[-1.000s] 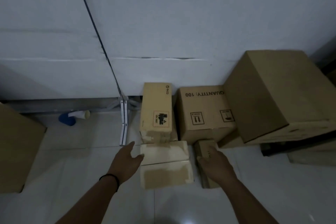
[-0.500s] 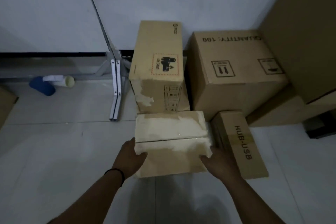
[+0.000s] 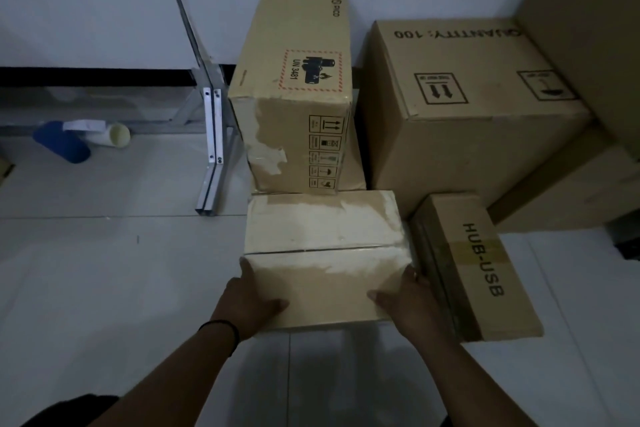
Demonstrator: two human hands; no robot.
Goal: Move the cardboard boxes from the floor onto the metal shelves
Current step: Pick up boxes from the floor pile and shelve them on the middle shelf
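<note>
Taped box (image 3: 322, 253) on the pale tiled floor (image 3: 104, 288) at centre, gripped by 2 hands. Left hand (image 3: 247, 302) clamped on the box's left side at 7 o'clock, thumb across the top face, fingers reaching down the side. Right hand (image 3: 412, 302) on the right side at 5 o'clock, thumb lying on top, fingers wedged into the narrow gap beside the next box; fingertips hidden there, so probably curled under the edge but hard to tell. Black band (image 3: 221, 329) round the left wrist.

4 more cardboard boxes close by, plus part of 1 very large one (image 3: 588, 28) cut off at 2 o'clock. Tall box with a UN 3481 label (image 3: 298, 94) at 12 o'clock, touching the taped box's far edge. Box marked QUANTITY: 100 (image 3: 464, 107) at 1 o'clock. Long HUB-USB box (image 3: 478, 263) at 3 o'clock, just beside the taped box. Low box (image 3: 571, 194) at 2 o'clock, under the very large one.

At 10 o'clock, 1 metal stand foot (image 3: 211, 156) on the floor, with 1 blue roll (image 3: 60, 142) and 1 white tube (image 3: 110, 135) near the wall (image 3: 86, 3).
</note>
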